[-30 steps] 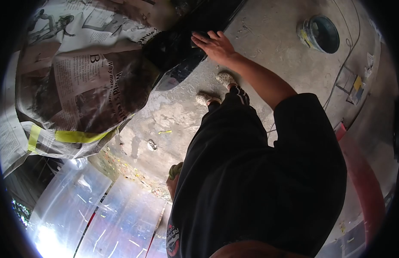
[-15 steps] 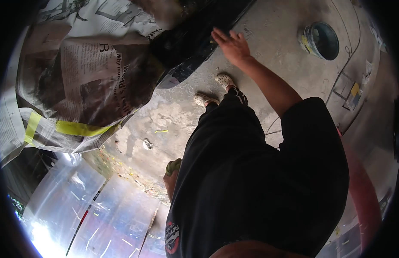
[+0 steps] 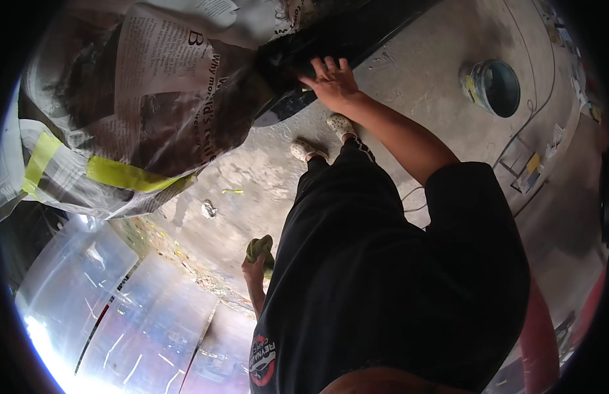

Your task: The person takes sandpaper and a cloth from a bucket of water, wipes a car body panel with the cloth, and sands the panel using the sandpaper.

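Observation:
My right hand (image 3: 336,87) is stretched out with its fingers spread over a glossy black panel (image 3: 363,33). The hand appears to rest on the panel near its edge, though the exact contact is hard to see. Low at my left side, my left hand (image 3: 253,270) is closed around a crumpled green cloth (image 3: 260,251). To the left of the black panel, sheets of newspaper (image 3: 153,72) cover a large rounded form, held with strips of yellow-green tape (image 3: 130,176).
A bucket (image 3: 498,88) stands on the stained concrete floor (image 3: 409,85) at right, near a cable and a dark frame (image 3: 515,157). A crumpled white scrap (image 3: 208,209) and a bit of yellow tape (image 3: 232,191) lie on the floor. Translucent sheeting (image 3: 88,282) hangs at lower left.
My right hand has moved slightly down and left, from the panel's edge onto its surface, its fingers spreading. My left hand has come further into view with the green cloth. The view has shifted slightly.

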{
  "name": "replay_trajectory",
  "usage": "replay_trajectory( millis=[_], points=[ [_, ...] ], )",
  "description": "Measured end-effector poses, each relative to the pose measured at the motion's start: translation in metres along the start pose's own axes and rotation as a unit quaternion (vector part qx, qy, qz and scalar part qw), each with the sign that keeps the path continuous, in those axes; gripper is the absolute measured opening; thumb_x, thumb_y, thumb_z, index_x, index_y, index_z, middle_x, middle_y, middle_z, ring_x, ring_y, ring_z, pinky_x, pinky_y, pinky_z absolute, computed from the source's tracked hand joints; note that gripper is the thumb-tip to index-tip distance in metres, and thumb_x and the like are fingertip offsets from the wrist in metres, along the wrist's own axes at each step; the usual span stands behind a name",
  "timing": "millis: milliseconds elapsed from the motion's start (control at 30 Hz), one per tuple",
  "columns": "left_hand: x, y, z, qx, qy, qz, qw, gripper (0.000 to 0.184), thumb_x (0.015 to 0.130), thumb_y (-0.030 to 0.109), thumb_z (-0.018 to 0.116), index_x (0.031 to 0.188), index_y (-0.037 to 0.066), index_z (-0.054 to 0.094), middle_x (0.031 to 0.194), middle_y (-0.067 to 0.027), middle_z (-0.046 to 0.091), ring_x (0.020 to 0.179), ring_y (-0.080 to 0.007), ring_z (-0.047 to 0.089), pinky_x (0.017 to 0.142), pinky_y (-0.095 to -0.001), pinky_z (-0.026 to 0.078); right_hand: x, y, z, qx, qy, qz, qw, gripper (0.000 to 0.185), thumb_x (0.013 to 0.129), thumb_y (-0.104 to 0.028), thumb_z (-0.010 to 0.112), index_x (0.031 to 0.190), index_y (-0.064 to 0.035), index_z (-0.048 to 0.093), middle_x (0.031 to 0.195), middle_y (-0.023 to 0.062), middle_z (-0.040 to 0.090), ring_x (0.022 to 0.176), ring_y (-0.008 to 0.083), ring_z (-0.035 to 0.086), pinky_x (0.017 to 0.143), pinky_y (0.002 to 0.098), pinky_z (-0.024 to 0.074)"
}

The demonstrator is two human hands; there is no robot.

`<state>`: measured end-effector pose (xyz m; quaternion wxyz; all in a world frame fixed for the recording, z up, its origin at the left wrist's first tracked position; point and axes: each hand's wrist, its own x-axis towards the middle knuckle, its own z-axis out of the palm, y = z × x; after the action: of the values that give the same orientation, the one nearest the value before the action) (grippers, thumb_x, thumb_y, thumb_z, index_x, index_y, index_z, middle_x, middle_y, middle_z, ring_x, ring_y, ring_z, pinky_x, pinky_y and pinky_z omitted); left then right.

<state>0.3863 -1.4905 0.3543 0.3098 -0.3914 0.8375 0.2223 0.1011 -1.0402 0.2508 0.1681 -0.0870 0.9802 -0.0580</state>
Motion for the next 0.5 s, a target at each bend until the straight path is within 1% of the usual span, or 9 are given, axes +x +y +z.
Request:
replay_trajectory(
  millis=[33,67,133,233,267,333,433,500],
  points=[
    [-0.001,-0.003,0.001,-0.004,-0.004,-0.001,1.000,0.053,0.076,0.029,0.076,0.118,-0.002,0.069,0.102,-0.0165,0.073,0.091,-0.0259,0.070,0.080,-0.0391,0.055,0.003,0.006,0.004,-0.015,0.051,0.041,0.998,0.067,0.095,-0.013,0.050,0.153,-0.0428,0.035,0.142,0.0105,0.045,0.128,0.0291,0.046,0.096,0.0480,0.0351],
    [-0.001,-0.012,0.004,-0.025,-0.009,0.001,1.000,0.053,0.076,0.029,0.076,0.118,-0.003,0.069,0.102,-0.0163,0.073,0.091,-0.0256,0.070,0.080,-0.0390,0.055,0.010,0.018,0.004,-0.008,0.028,0.074,0.997,0.072,0.095,-0.014,0.050,0.156,-0.0439,0.027,0.142,0.0107,0.045,0.129,0.0292,0.045,0.096,0.0482,0.0351],
    [-0.002,-0.023,0.009,-0.067,-0.017,0.007,0.998,0.053,0.076,0.028,0.076,0.118,-0.003,0.069,0.101,-0.0160,0.073,0.091,-0.0248,0.070,0.080,-0.0386,0.055,0.013,0.027,-0.005,-0.010,0.018,0.113,0.993,0.059,0.096,-0.018,0.048,0.149,-0.0430,0.040,0.138,0.0076,0.047,0.128,0.0264,0.045,0.095,0.0468,0.0350],
    [-0.011,-0.023,0.017,-0.073,-0.018,-0.006,0.997,0.052,0.075,0.027,0.076,0.117,-0.003,0.069,0.100,-0.0155,0.074,0.090,-0.0238,0.070,0.080,-0.0381,0.055,0.008,0.004,-0.004,0.002,0.033,0.031,0.999,0.052,0.096,-0.017,0.048,0.143,-0.0367,0.052,0.141,0.0110,0.046,0.128,0.0296,0.045,0.096,0.0500,0.0350],
    [-0.011,-0.025,0.019,-0.075,-0.014,-0.001,0.997,0.052,0.075,0.027,0.076,0.117,-0.003,0.069,0.099,-0.0155,0.074,0.090,-0.0237,0.070,0.080,-0.0380,0.055,0.004,-0.010,-0.009,-0.004,0.031,0.007,0.999,0.043,0.095,-0.017,0.048,0.133,-0.0324,0.062,0.139,0.0108,0.047,0.129,0.0300,0.044,0.098,0.0507,0.0346],
    [-0.010,-0.031,0.022,-0.079,-0.006,0.008,0.997,0.051,0.075,0.027,0.076,0.116,-0.003,0.069,0.098,-0.0153,0.074,0.089,-0.0234,0.070,0.079,-0.0376,0.055,0.005,-0.022,-0.022,-0.002,-0.037,0.008,0.999,0.043,0.095,-0.017,0.047,0.133,-0.0320,0.062,0.139,0.0102,0.047,0.132,0.0309,0.043,0.099,0.0517,0.0338],
    [-0.003,-0.036,0.018,-0.081,-0.031,0.027,0.996,0.050,0.076,0.028,0.076,0.115,-0.003,0.070,0.098,-0.0156,0.074,0.089,-0.0240,0.071,0.079,-0.0377,0.055,0.009,-0.012,-0.013,-0.032,-0.001,0.012,0.999,0.047,0.095,-0.016,0.047,0.137,-0.0340,0.058,0.140,0.0096,0.046,0.131,0.0305,0.043,0.100,0.0512,0.0335],
    [-0.004,-0.029,0.013,-0.042,-0.020,0.008,0.999,0.050,0.076,0.028,0.076,0.115,-0.002,0.070,0.099,-0.0160,0.074,0.089,-0.0247,0.071,0.080,-0.0380,0.055,0.010,0.000,-0.010,-0.031,0.024,0.033,0.999,0.052,0.096,-0.017,0.047,0.143,-0.0368,0.051,0.138,0.0098,0.046,0.130,0.0291,0.044,0.099,0.0497,0.0339]
  ],
)
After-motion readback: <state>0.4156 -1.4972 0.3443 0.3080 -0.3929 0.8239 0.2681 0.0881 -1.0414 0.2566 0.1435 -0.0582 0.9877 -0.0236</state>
